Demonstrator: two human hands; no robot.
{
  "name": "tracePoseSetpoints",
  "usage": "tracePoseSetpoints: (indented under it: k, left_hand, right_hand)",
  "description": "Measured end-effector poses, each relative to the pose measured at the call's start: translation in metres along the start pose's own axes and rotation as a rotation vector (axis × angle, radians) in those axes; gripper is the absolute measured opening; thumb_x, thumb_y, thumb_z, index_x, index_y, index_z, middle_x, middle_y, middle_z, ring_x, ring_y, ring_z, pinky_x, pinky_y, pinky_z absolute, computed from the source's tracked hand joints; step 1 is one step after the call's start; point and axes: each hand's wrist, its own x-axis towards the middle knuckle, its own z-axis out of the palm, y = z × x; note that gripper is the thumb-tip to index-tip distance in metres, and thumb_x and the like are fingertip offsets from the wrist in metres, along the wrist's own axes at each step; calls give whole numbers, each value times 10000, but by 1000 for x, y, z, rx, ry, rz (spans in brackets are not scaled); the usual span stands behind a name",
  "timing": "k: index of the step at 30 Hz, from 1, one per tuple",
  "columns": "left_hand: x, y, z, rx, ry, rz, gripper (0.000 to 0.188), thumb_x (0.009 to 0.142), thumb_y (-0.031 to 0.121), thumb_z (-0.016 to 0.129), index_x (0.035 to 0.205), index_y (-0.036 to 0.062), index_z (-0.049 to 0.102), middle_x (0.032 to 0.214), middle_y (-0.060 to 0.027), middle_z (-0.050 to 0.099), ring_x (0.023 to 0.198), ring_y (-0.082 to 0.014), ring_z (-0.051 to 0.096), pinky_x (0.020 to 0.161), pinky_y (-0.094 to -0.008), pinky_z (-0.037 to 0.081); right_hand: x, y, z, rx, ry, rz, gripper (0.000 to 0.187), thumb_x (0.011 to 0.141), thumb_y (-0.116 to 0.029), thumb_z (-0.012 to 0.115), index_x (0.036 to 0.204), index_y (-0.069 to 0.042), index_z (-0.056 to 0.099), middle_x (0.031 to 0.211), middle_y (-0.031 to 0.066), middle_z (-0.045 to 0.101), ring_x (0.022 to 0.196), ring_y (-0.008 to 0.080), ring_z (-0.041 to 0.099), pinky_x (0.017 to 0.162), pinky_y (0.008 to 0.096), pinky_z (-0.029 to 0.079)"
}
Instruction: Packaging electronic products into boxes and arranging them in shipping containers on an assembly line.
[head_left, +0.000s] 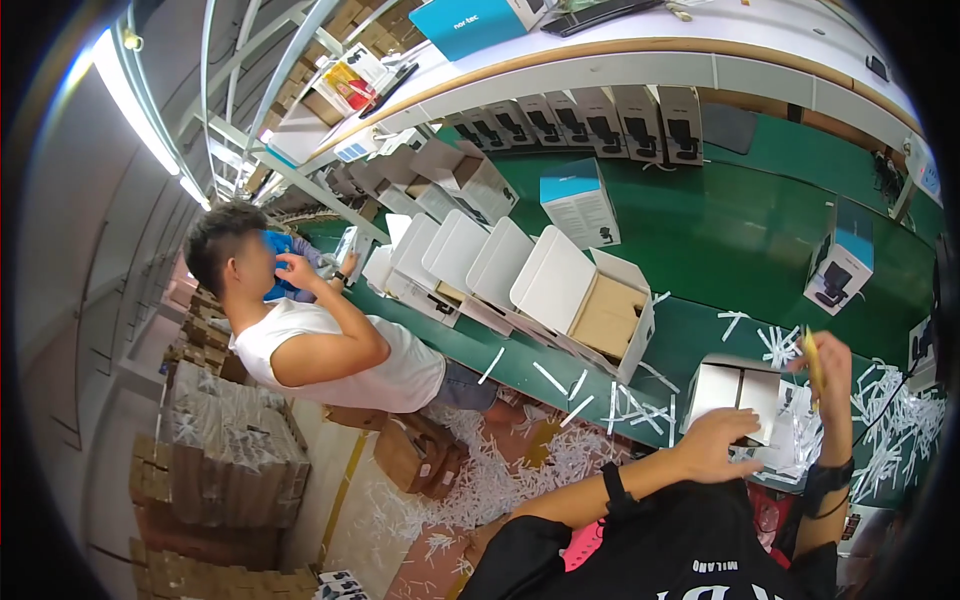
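A white carton (735, 386) stands in front of me at the bench's near edge, with a dark seam running between its top flaps. My left hand (722, 444) lies against its near side, fingers stretched and apart. To the right of the carton, my right hand (834, 372) is raised and closed around a thin, flat yellow thing (814, 368), seen nearly edge-on; its kind cannot be made out. White paper strips (780, 346) lie on the green bench just behind it, and more are heaped on the right (893, 425).
Open white cartons (606, 309) stand in a row to the left on the green bench (715, 250). Two blue-topped boxes (585, 212) (842, 262) stand farther back, below a white shelf (640, 66). A co-worker (335, 345) in a white top stands left. Strips litter the floor.
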Motion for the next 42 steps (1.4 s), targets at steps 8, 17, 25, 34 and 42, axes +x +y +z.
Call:
tracePoseSetpoints:
  k: [8, 17, 25, 34, 42]
  left_hand:
    - [5, -36, 23, -996, -25, -370, 340, 983, 201, 662, 1274, 27, 636, 1180, -62, 662, 1060, -177, 612, 927, -335, 511]
    - [-10, -51, 35, -683, 83, -153, 244, 1000, 69, 609, 1222, -21, 654, 1192, -108, 687, 1070, -217, 647, 926, -345, 512]
    - [-7, -49, 34, -750, -67, -138, 278, 997, 82, 611, 1254, -23, 627, 1212, -105, 668, 1091, -211, 630, 944, -349, 496]
    - [1, -46, 33, -697, -116, -140, 270, 998, 96, 611, 1240, -23, 630, 1190, -113, 671, 1061, -215, 635, 912, -353, 499]
    - [10, -37, 28, -703, -97, -137, 244, 1003, 105, 606, 1199, -33, 650, 1133, -120, 693, 1006, -229, 654, 868, -354, 516]
  right_hand:
    - [-94, -15, 37, -730, -29, -372, 308, 777, -47, 696, 1073, 31, 659, 861, 157, 638, 832, 280, 637, 726, 364, 488]
    - [-132, 1, 66, -650, 354, 13, 343, 916, -62, 655, 1247, -16, 574, 758, 61, 672, 656, 138, 637, 598, 281, 473]
    - [-163, 16, 86, -521, 441, 207, 314, 935, -102, 652, 1206, -9, 524, 733, 80, 664, 641, 173, 646, 582, 312, 469]
    - [-160, 1, 83, -635, 410, 242, 255, 953, -112, 651, 1138, 4, 519, 846, 111, 711, 721, 202, 702, 641, 318, 516]
    - [-155, 1, 76, -648, 366, 258, 264, 952, -120, 653, 1143, 2, 518, 841, 127, 707, 721, 214, 710, 642, 327, 521]
